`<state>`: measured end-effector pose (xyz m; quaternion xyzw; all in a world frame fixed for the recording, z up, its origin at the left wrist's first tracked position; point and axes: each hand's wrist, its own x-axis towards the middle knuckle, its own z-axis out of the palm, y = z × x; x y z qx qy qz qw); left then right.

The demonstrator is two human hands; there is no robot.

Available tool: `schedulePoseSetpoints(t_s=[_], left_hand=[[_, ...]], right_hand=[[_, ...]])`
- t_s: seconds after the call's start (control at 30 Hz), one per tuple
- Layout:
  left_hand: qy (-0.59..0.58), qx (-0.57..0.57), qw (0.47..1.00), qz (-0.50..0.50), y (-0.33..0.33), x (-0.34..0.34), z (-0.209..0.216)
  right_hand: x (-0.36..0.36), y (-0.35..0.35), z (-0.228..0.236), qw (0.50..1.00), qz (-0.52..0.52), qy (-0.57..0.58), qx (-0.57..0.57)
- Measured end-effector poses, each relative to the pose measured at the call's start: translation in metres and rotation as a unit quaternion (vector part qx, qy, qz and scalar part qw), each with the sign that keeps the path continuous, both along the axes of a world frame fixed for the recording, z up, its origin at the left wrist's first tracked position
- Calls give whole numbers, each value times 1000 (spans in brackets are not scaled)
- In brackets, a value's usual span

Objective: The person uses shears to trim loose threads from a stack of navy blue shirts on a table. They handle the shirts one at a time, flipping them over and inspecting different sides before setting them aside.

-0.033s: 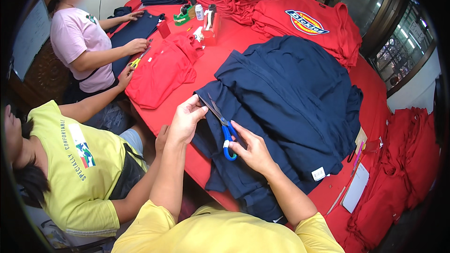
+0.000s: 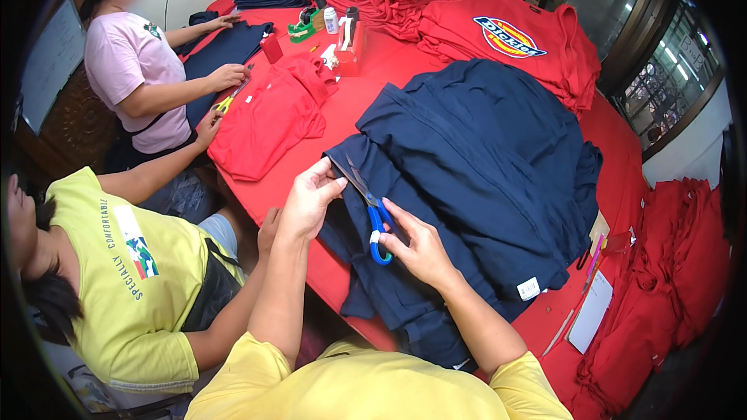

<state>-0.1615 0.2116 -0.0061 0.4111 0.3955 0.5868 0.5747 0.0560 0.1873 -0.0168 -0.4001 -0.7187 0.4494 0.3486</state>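
My left hand (image 2: 308, 196) pinches the edge of a navy shirt (image 2: 475, 163), which lies bunched in a broad heap over the table. Blue-handled scissors (image 2: 378, 227) are held by my right hand (image 2: 420, 245), with fingers at the handle loops. Their blades stand apart and point at the cloth edge beside my left fingertips. A piece of white tape wraps one handle. Whether the blades touch a thread cannot be made out. Near my right forearm, a white label (image 2: 528, 289) shows on the navy cloth.
On the left, a person in yellow (image 2: 128, 264) holds yellow-handled scissors (image 2: 225, 104) over a red shirt (image 2: 272, 113); a person in pink (image 2: 136, 70) handles navy cloth. Folded shirts (image 2: 510, 35) stand at the back, near a green tape dispenser (image 2: 302, 29). Red garments (image 2: 661, 295) lie right.
The scissor blades look slightly closer together, and the handles have shifted a touch. The far hand of the person in pink has moved slightly.
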Motion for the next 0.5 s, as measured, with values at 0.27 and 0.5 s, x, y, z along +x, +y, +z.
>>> schedulePoseSetpoints(t_s=[0.27,0.5], left_hand=[[0,-6,1000,10,0,3,3],[15,-12,1000,6,0,4,3]], right_hand=[[-2,6,-4,998,21,34,-56],[-1,6,-4,1000,4,9,-4]])
